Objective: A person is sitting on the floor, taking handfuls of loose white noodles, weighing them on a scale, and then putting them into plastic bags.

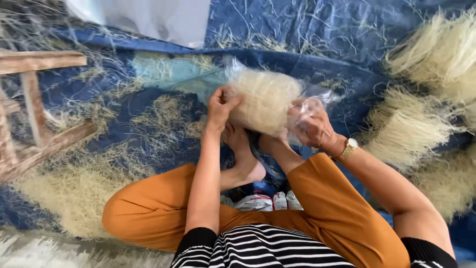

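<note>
A pale bundle of dried noodle-like strands [265, 99] lies partly inside a clear plastic bag [312, 97], held above my bare feet. My left hand [221, 105] grips the bundle's left end with closed fingers. My right hand [310, 125] is wrapped in the clear plastic at the bundle's right end, fingers curled around the bag. A wristwatch [350, 147] sits on my right wrist. I sit cross-legged in orange trousers on a blue tarp [317, 30].
Heaps of the same pale strands [436, 54] lie to the right, with loose strands scattered over the tarp on the left [74, 193]. A wooden frame [34, 109] stands at the far left. Small packets [267, 201] rest by my legs. White sheeting [153, 17] lies at the top.
</note>
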